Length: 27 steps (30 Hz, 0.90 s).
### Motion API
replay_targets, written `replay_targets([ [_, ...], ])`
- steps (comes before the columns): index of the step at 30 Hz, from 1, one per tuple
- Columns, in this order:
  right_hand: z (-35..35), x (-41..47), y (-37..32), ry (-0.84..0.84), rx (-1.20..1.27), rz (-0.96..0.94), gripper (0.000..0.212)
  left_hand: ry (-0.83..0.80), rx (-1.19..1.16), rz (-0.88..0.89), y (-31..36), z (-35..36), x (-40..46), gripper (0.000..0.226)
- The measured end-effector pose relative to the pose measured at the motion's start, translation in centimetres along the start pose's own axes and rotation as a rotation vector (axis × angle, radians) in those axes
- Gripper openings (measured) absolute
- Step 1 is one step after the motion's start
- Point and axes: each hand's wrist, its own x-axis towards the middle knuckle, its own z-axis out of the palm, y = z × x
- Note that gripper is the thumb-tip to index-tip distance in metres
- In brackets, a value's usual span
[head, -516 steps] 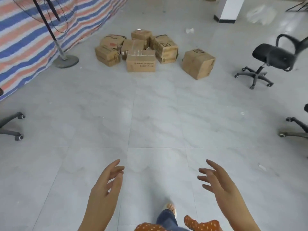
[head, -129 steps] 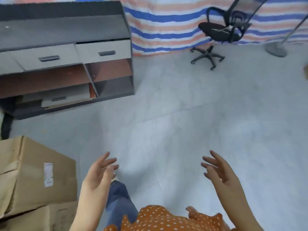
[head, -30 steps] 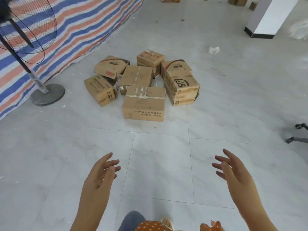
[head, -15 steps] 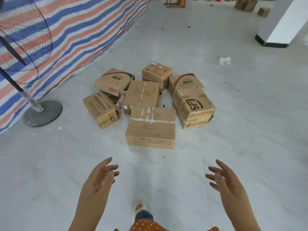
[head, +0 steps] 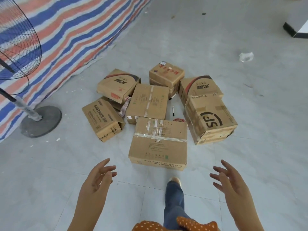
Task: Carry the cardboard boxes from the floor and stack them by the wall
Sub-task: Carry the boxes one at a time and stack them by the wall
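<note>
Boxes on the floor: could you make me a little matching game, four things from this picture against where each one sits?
Things:
1. SF box
2. GREENER box
3. taped box
4. marker

Places:
A. leftmost in the pile, nearest the fan base
B. on the bare floor among the boxes
C. on the right side of the pile
D. nearest the open hands, left hand and right hand

Pairs: 1-C, 2-A, 3-D, 4-B
</note>
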Motion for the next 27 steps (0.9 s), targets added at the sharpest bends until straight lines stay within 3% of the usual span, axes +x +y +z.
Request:
replay_targets([
  [8,1.5,17.7,-6.6,-0.095,-0.062,-0.011,0.032,0.066,-0.013,-0.024,6.2,7.4,12.8,0.035],
  [15,5.4,27.1,-5.6,-0.139,-0.195,0.073,0.032,0.037,0.068,-0.129,4.1,9.6,22.6,0.033],
  [20,11.3,32.3,4.5,-0.080,-0.243,0.283,0.029,-0.089,0.181,-0.316,-6.3,12.8,32.0,0.028],
  [27,20.3,40.0,28.0,-0.106,-0.435,0.558,0.041,-0.174,0.433,-0.568,-30.3,21.0,44.9,0.037],
])
